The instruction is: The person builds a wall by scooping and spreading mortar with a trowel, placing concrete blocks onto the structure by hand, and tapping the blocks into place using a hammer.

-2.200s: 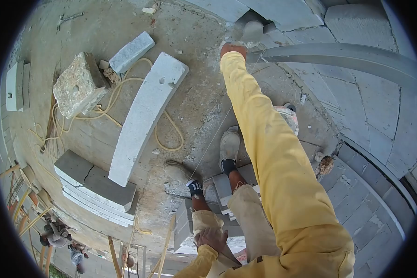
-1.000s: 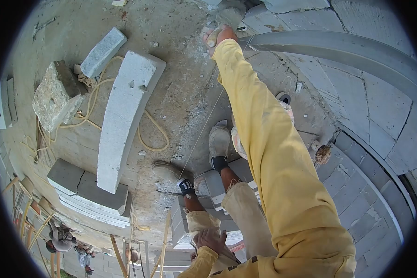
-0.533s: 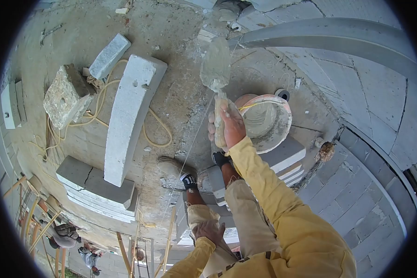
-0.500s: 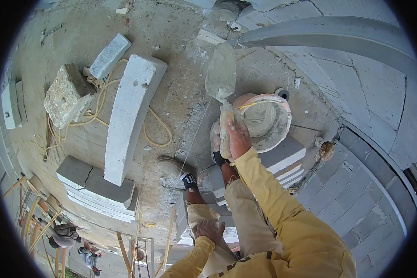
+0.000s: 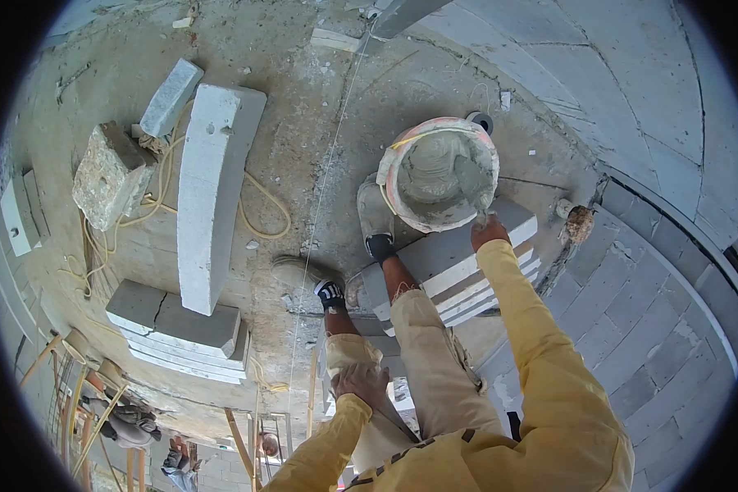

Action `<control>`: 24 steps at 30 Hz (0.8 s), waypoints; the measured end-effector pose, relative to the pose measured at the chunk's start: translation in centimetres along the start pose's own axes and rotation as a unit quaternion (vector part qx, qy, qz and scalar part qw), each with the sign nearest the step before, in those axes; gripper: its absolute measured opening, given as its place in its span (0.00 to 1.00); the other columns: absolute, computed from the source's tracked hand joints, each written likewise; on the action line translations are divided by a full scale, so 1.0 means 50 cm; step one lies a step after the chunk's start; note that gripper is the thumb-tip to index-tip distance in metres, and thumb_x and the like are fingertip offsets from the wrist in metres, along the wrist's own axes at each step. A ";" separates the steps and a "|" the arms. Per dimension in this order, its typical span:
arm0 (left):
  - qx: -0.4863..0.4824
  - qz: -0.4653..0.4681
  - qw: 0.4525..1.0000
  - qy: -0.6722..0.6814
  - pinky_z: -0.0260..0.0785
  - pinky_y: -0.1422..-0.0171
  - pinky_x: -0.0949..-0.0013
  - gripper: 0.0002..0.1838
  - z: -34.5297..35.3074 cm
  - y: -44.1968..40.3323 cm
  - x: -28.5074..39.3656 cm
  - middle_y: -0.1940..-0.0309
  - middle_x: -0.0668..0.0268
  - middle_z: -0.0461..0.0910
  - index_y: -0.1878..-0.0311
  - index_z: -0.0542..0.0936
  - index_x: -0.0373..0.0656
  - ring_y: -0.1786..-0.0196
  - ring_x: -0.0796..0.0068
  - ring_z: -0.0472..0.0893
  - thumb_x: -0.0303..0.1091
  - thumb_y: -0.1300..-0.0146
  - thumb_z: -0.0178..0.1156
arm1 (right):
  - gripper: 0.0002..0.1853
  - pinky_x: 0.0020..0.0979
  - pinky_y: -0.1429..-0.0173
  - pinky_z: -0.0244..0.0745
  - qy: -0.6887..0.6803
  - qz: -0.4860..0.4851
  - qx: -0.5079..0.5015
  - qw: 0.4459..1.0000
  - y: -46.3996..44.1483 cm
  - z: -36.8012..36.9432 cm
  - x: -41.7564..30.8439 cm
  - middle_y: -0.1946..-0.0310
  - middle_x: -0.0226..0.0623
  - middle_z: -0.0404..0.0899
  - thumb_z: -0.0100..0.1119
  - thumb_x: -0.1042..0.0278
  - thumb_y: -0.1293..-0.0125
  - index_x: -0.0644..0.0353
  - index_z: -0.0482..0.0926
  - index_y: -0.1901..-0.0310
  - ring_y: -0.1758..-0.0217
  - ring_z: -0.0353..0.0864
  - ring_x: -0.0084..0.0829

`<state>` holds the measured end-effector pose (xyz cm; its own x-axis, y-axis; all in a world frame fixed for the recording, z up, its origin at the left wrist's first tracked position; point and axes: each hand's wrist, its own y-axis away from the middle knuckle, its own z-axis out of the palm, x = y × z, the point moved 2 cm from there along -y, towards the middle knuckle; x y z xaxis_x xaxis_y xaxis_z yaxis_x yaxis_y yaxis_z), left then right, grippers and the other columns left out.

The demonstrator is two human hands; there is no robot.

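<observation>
Trowel (image 5: 480,215) | long axis pointing forward into bucket (image 5: 392,182) | right hand (image 5: 489,232) gripping it | left hand (image 5: 363,383) spread

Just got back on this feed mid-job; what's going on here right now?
A person's right hand is at the near rim of a bucket of grey, wet mix, holding what looks like a trowel, little of which shows. The left hand rests on the left knee. The bucket stands beside a stack of grey blocks, and a large curved block lies off to the left.
</observation>
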<state>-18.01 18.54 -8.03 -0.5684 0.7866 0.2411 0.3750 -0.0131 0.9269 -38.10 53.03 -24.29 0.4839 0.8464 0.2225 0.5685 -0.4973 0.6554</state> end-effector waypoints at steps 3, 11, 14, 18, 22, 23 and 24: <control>-0.007 -0.003 1.000 0.000 0.61 0.39 0.55 0.20 -0.005 0.002 0.002 0.61 0.61 0.82 0.62 0.81 0.47 0.50 0.59 0.78 0.54 0.47 0.62 | 0.24 0.46 0.43 0.74 -0.001 0.028 -0.041 0.999 -0.053 0.007 -0.091 0.55 0.56 0.81 0.57 0.55 0.43 0.59 0.74 0.46 0.49 0.80 0.52; -0.006 0.004 1.000 -0.017 0.61 0.38 0.54 0.21 -0.012 0.007 0.009 0.60 0.60 0.81 0.61 0.80 0.46 0.49 0.58 0.77 0.54 0.46 0.63 | 0.30 0.40 0.51 0.76 -0.219 0.017 -0.177 0.959 -0.135 0.160 -0.046 0.58 0.48 0.81 0.66 0.56 0.46 0.56 0.74 0.41 0.55 0.80 0.44; -0.014 0.000 0.999 -0.031 0.61 0.37 0.54 0.20 -0.008 0.003 0.004 0.60 0.61 0.81 0.61 0.80 0.47 0.49 0.59 0.77 0.54 0.46 0.63 | 0.27 0.33 0.69 0.73 -0.408 0.070 -0.237 0.879 -0.073 0.150 -0.019 0.71 0.38 0.79 0.66 0.64 0.43 0.54 0.73 0.40 0.72 0.77 0.32; -0.026 -0.005 0.999 -0.036 0.60 0.37 0.55 0.20 -0.010 0.005 0.010 0.60 0.61 0.82 0.60 0.80 0.48 0.48 0.60 0.77 0.54 0.46 0.63 | 0.28 0.24 0.80 0.64 -0.536 0.006 -0.186 0.823 0.022 0.132 0.006 0.78 0.27 0.73 0.68 0.69 0.42 0.55 0.72 0.39 0.83 0.66 0.18; -0.039 -0.015 0.998 -0.042 0.57 0.34 0.55 0.24 -0.014 0.003 0.005 0.55 0.63 0.82 0.58 0.82 0.49 0.44 0.61 0.76 0.58 0.47 0.60 | 0.27 0.22 0.80 0.63 -0.594 -0.017 -0.169 0.786 0.128 0.071 0.000 0.78 0.25 0.72 0.67 0.69 0.41 0.55 0.72 0.40 0.83 0.66 0.16; -0.040 -0.022 0.998 -0.049 0.56 0.33 0.55 0.24 -0.018 -0.002 0.004 0.53 0.62 0.82 0.56 0.82 0.49 0.43 0.61 0.76 0.58 0.46 0.59 | 0.26 0.21 0.80 0.63 -0.615 0.011 -0.194 0.765 0.178 -0.002 -0.040 0.78 0.24 0.72 0.66 0.68 0.41 0.56 0.72 0.40 0.83 0.66 0.16; -0.045 -0.030 0.997 -0.056 0.55 0.32 0.54 0.25 -0.018 0.000 0.006 0.52 0.62 0.81 0.55 0.81 0.49 0.42 0.62 0.75 0.59 0.46 0.58 | 0.26 0.21 0.79 0.64 -0.619 0.002 -0.202 0.759 0.207 -0.021 -0.058 0.78 0.25 0.72 0.66 0.67 0.41 0.56 0.71 0.40 0.83 0.66 0.16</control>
<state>-18.82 18.22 -7.69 -0.5011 0.8512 0.1560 0.2721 -0.0162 0.9621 -34.33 45.64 -17.41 0.8811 -0.1074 -0.4607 0.4369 -0.1887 0.8795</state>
